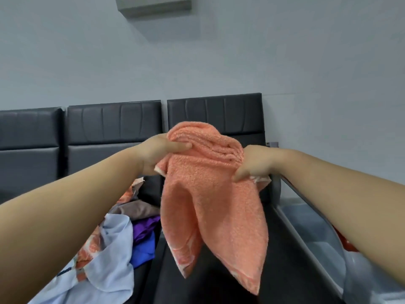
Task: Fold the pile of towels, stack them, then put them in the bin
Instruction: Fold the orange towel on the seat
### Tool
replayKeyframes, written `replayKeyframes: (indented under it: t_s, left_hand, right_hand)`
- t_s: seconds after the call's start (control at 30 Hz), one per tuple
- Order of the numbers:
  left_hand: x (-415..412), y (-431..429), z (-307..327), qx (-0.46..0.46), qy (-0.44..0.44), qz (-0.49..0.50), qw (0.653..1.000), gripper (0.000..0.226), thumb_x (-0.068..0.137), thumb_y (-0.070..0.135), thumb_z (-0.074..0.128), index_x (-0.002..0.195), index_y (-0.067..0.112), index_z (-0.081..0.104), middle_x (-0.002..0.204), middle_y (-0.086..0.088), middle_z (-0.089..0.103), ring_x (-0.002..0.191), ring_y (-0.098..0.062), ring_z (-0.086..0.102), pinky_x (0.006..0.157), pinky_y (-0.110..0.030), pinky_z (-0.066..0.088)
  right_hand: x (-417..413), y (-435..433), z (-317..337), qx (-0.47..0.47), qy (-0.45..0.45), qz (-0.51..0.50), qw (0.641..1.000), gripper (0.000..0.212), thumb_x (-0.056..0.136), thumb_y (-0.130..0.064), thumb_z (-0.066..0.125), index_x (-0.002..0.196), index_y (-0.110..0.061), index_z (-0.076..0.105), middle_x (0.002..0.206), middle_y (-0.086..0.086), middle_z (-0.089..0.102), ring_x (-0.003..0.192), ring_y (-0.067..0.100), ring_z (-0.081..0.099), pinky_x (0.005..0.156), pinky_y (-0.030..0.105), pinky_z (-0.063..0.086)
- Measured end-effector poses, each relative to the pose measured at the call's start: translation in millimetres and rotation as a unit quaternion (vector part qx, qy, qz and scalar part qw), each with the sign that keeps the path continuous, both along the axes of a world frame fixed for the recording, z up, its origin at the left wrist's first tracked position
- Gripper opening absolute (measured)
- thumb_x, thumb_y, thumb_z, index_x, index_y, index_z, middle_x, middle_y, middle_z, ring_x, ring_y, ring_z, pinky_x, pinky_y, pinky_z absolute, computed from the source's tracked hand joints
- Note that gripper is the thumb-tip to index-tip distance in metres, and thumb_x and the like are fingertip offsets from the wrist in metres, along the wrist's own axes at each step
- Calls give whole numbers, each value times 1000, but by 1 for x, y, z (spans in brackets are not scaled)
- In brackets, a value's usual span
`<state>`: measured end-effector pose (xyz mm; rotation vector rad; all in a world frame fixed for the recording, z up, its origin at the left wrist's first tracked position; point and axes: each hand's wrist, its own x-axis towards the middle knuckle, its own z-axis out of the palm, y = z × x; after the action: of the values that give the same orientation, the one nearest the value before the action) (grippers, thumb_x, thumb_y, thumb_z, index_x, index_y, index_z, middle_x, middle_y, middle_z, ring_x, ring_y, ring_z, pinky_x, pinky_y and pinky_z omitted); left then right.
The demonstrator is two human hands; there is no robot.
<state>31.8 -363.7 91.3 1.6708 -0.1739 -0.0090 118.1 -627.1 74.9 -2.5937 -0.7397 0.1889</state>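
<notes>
An orange terry towel (210,194) hangs in the air in front of me, bunched at the top with two corners drooping down. My left hand (160,152) grips its upper left edge, thumb across the cloth. My right hand (254,165) pinches its upper right edge. Below on the left lies the pile of towels (118,235): light blue, purple, blue, taupe and orange patterned cloths. A clear plastic bin (315,235) sits at the lower right, partly hidden by my right forearm.
A row of dark padded seats (114,128) runs along a pale wall, and the pile lies on one seat. A dark seat surface (219,288) lies under the hanging towel. An air-conditioner unit (153,5) is mounted high on the wall.
</notes>
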Motion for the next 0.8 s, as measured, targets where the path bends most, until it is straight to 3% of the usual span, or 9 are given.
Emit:
replayKeyframes:
  t_s: [0.07, 0.17, 0.23, 0.33, 0.47, 0.57, 0.7, 0.73, 0.8]
  left_hand:
    - [7, 3, -8, 244, -20, -11, 969, 32, 74, 20, 88, 104, 20, 76, 103, 0, 78, 98, -18, 74, 84, -30, 59]
    - [21, 9, -12, 563, -12, 83, 822, 22, 69, 33, 89, 68, 24, 69, 71, 12, 67, 73, -14, 63, 68, -28, 48]
    - [28, 12, -9, 474, -15, 119, 872, 13, 79, 23, 83, 76, 20, 71, 72, 9, 71, 71, -13, 67, 65, -25, 52]
    - [31, 12, -6, 119, -4, 100, 988, 12, 93, -1, 65, 97, 9, 72, 88, -1, 79, 80, -16, 75, 64, -23, 59]
    - [41, -4, -17, -46, -21, 127, 991, 16, 96, -2, 61, 107, 7, 68, 98, -12, 78, 83, -25, 77, 64, -35, 63]
    - [44, 7, -30, 117, -36, 48, 991, 27, 83, 5, 81, 108, 12, 74, 98, -4, 79, 89, -19, 76, 72, -32, 61]
    - [67, 16, -46, 660, -2, 57, 749, 20, 72, 32, 83, 77, 17, 70, 73, 3, 68, 69, -18, 62, 64, -27, 50]
    - [70, 15, -46, 668, -16, 80, 740, 19, 76, 32, 79, 78, 15, 69, 73, 0, 68, 69, -20, 60, 65, -29, 49]
    - [76, 23, -44, 508, -21, 118, 853, 13, 82, 26, 80, 87, 15, 75, 83, -2, 76, 79, -19, 70, 78, -31, 55]
  right_hand:
    - [10, 2, 4, 82, 12, -24, 996, 24, 77, -18, 77, 65, -7, 59, 62, 13, 60, 53, 24, 56, 57, 34, 47]
    - [23, 3, 1, 248, 128, 9, 960, 15, 81, -6, 77, 91, -5, 66, 82, 21, 64, 67, 28, 63, 65, 36, 50]
    - [30, 2, -7, 288, 179, 34, 940, 20, 84, -6, 81, 99, 2, 70, 95, 20, 74, 78, 31, 72, 74, 40, 58]
    - [35, 0, -20, 201, 191, 66, 959, 42, 78, -18, 91, 115, -8, 75, 110, 12, 78, 102, 33, 76, 96, 51, 59]
    - [46, 10, -25, 22, 41, 23, 999, 29, 71, -31, 90, 87, -13, 74, 86, 0, 76, 79, 19, 74, 76, 37, 62]
    - [57, 8, -19, 59, 25, -23, 998, 26, 78, -26, 79, 67, -9, 62, 64, 10, 62, 59, 22, 56, 64, 34, 44]
    - [75, 9, -36, 208, 130, 0, 969, 14, 76, -7, 74, 78, -3, 61, 75, 18, 63, 66, 27, 60, 65, 32, 48]
    - [77, 10, -44, 228, 165, 14, 959, 20, 75, -9, 79, 87, -1, 67, 88, 16, 71, 78, 30, 69, 72, 35, 55]
    - [77, 7, -54, 251, 210, 20, 945, 37, 77, -13, 87, 111, -5, 75, 110, 10, 78, 101, 29, 76, 91, 42, 60]
